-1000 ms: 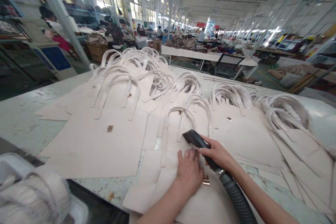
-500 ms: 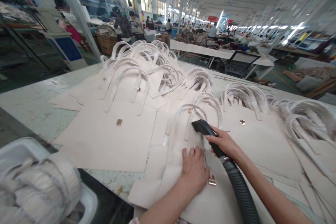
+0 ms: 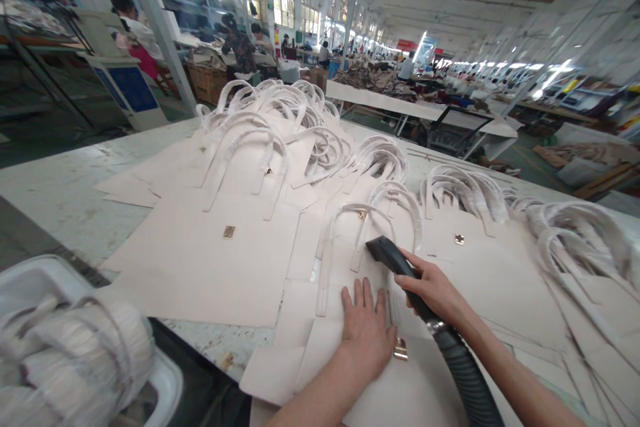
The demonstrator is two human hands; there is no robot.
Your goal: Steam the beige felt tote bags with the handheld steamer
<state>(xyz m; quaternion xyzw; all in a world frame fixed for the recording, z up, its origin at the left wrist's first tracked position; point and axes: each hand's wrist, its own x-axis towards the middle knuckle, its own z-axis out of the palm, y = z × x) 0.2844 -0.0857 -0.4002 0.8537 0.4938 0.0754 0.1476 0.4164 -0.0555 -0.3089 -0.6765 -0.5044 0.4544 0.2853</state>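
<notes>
Cream, smooth leather-like bag panel (image 3: 425,380) lies flat on the pale, scuffed table (image 3: 55,203), directly under the worker's two hands. From where I stand, the left hand (image 3: 367,330) is palm-down on it, fingers fanned and grasping nothing, apparently to stop the loose layers sliding. Just beside that thumb sits a shiny gold metal clasp (image 3: 400,348). The right hand (image 3: 433,287) is closed around a black plastic nozzle (image 3: 393,260), gripped behind its slanted mouth, I'd say so the tip can be steered around the straps. I can't tell whether that mouth touches anything. Its ribbed black hose (image 3: 470,373) curves back across the panel, perhaps to stay clear of the fingers.

Left of the panel, another flat cream panel (image 3: 200,273) carries a square gold plate (image 3: 229,232). Beyond it are stiff, arched straps (image 3: 295,107) in crinkly clear wrapping, probably looped upright to save them from creasing.
</notes>
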